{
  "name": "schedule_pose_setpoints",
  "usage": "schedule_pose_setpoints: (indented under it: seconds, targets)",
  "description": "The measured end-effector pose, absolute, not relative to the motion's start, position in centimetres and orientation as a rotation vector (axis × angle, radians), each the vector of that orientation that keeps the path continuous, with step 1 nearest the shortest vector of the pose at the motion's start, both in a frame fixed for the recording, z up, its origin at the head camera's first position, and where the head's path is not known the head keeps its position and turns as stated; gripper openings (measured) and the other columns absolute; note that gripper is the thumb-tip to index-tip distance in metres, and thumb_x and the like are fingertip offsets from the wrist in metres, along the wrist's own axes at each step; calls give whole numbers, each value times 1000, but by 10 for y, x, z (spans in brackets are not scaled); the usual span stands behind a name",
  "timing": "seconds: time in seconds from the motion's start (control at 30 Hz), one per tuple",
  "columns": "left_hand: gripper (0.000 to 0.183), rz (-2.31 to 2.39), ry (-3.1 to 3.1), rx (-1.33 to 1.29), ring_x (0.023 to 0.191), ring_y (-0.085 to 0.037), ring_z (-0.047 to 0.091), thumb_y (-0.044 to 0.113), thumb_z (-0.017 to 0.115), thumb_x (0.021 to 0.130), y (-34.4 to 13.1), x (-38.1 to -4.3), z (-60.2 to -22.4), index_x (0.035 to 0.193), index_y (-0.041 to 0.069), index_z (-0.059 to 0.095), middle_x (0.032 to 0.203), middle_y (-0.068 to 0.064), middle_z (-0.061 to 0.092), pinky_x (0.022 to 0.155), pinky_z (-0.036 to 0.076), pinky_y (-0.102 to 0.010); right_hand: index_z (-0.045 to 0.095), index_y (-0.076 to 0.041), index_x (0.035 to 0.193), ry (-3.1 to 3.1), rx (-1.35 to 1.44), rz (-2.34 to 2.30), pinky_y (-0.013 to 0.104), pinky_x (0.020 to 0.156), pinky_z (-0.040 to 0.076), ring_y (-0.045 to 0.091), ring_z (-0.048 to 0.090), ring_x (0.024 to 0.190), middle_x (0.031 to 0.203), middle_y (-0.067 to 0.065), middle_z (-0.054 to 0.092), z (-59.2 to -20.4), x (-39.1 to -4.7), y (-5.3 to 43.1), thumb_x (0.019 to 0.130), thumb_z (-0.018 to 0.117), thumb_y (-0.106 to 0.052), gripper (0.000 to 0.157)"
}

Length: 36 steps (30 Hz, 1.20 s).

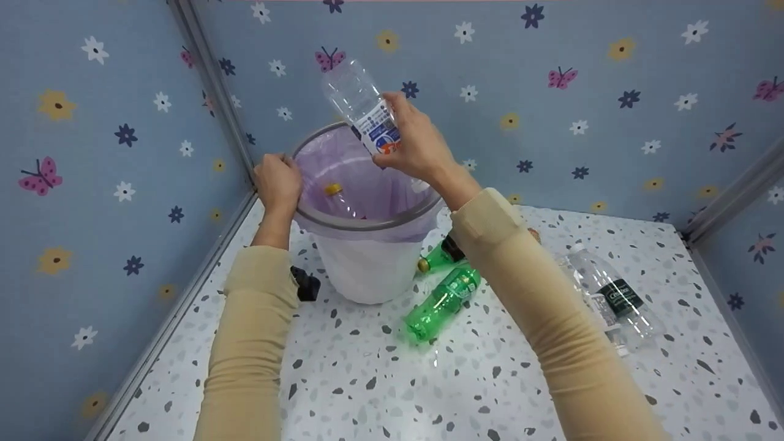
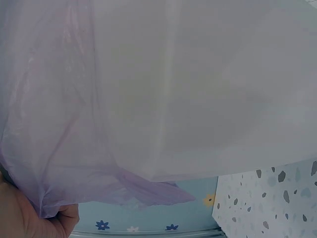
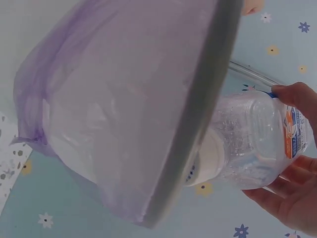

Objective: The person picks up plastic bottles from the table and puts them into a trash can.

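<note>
Your left hand (image 1: 278, 184) grips the rim of the bin (image 1: 370, 263); your right hand (image 1: 422, 144) grips a clear bottle (image 1: 358, 98), tilted above it. Green bottles (image 1: 444, 303) lie to the right, your right sleeve (image 1: 545, 300) partly hiding the far one; other clear bottles (image 1: 620, 297) lie farther right.

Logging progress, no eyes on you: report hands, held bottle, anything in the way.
Left hand grips purple bag at bin rim. Right hand holds clear bottle, tilted above the rim. Nothing visibly blocking it.
</note>
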<state>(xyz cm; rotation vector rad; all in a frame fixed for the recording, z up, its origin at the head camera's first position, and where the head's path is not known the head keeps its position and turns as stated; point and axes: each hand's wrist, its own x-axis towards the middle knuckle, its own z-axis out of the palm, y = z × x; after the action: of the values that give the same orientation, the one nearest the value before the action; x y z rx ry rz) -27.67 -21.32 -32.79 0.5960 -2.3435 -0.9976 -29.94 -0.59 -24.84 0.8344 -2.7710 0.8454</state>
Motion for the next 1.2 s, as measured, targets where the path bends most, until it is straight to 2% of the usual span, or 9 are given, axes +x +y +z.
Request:
schedule_pose_setpoints:
  seconds: [0.13,0.4,0.57,0.7,0.8,1.0,1.2]
  targets:
    - [30,-1010,-2342,597,67,-22,41,11,41,92,-213,-277,-329,62,6,41,66,-9,46,62,35,-36,21,-16,135,-2788,829,853,22,80,41,13,48,101,122,5,44,-260,-302,-7,69,75,-24,86]
    - [28,-988,-2346,599,71,-23,46,11,40,91,-213,-276,-328,65,3,46,75,-15,56,67,39,-40,20,-17,136,-2858,820,847,24,85,38,15,44,105,124,5,42,-278,-304,-7,70,75,-28,86]
    - [28,-980,-2347,603,71,-24,46,10,41,91,-213,-277,-328,64,4,45,75,-15,56,70,40,-41,21,-13,136,-2896,805,811,29,97,28,18,35,119,133,8,34,-284,-303,-7,72,73,-31,85]
    - [27,-977,-2347,597,73,-25,49,10,41,91,-214,-277,-328,66,3,48,78,-17,59,72,40,-42,22,-13,136,-2922,749,822,33,100,25,19,27,126,138,6,29,-286,-302,-7,75,70,-32,80]
    - [28,-973,-2343,587,71,-24,47,9,41,90,-214,-277,-328,63,5,45,71,-14,55,69,40,-41,26,-13,134,-2914,739,840,31,97,30,18,32,123,135,6,34,-286,-302,-5,77,68,-31,74]
    - [34,-980,-2345,581,64,-22,38,8,41,89,-214,-277,-326,57,10,32,57,-4,36,62,35,-36,43,-8,123,-2859,812,841,26,85,41,18,47,103,119,8,49,-288,-300,3,81,64,-26,50]
    - [33,-1001,-2348,590,65,-22,38,9,41,90,-214,-277,-326,58,10,33,60,-5,38,62,34,-36,54,-5,112,-2756,858,949,23,75,44,19,52,91,104,7,56,-287,-296,12,83,62,-23,35]
